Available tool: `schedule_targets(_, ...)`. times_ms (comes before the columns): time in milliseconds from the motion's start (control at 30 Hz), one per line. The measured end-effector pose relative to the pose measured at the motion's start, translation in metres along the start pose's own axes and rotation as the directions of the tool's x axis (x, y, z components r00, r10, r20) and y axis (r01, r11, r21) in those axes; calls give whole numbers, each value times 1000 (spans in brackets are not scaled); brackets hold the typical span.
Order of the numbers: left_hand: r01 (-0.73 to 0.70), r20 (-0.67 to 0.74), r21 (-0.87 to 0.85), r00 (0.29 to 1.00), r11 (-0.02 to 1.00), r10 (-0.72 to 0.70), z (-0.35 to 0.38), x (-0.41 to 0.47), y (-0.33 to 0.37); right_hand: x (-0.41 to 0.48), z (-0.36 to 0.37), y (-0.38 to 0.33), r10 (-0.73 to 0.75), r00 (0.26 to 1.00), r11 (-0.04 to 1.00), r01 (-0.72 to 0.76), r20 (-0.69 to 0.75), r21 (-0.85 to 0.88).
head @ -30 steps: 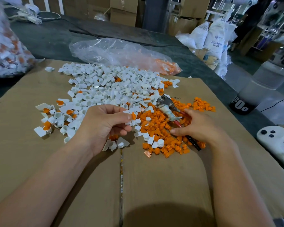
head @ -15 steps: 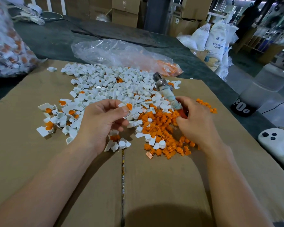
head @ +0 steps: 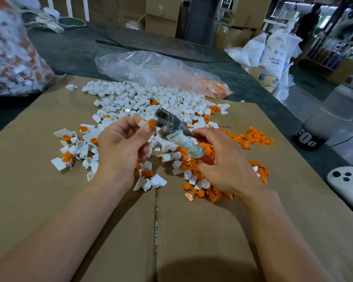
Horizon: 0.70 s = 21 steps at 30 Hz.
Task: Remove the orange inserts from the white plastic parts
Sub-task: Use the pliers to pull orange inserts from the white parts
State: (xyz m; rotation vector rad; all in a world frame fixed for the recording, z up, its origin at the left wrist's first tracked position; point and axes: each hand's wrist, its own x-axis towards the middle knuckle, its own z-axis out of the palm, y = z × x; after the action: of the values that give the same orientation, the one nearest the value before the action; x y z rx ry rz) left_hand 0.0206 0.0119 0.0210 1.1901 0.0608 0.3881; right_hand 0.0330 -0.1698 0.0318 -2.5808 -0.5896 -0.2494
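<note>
Cardboard (head: pixel 90 210) lies under both forearms. Just above it the left hand (head: pixel 120 147) pinches a white part (head: pixel 142 123), its orange insert (head: pixel 151 123) turned toward the pliers (head: pixel 171 124). A second ago these lay on the loose orange pile (head: pixel 194 165). Now the right hand (head: pixel 226 159) grips their wrapped handle, with the head swung up beside the insert. I'd guess the pull comes next. Beyond sits the white heap (head: pixel 151 98), then a plastic bag (head: pixel 151 70).

A: How many views?
B: Just one, head-worn, wide-angle.
A: Facing?
B: Forward and down over the counter (head: pixel 69 51). Cardboard sheet (head: pixel 29 190) fills the near ground. Left hand (head: pixel 120 147) and right hand (head: pixel 226 165) close, mid-frame; forearms enter from the bottom edge; stacked boxes (head: pixel 161 19) far at top.
</note>
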Motion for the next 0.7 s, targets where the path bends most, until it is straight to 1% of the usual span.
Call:
schedule_targets(400, -36, 41, 6, 999, 999, 36, 1, 0, -3, 2, 0, 3, 19, 992, 1000, -21, 124, 13)
schedule_targets(700, -22, 44, 10, 999, 1000, 21, -1, 0, -3, -1, 0, 0, 3, 994, 995, -14, 106, 96)
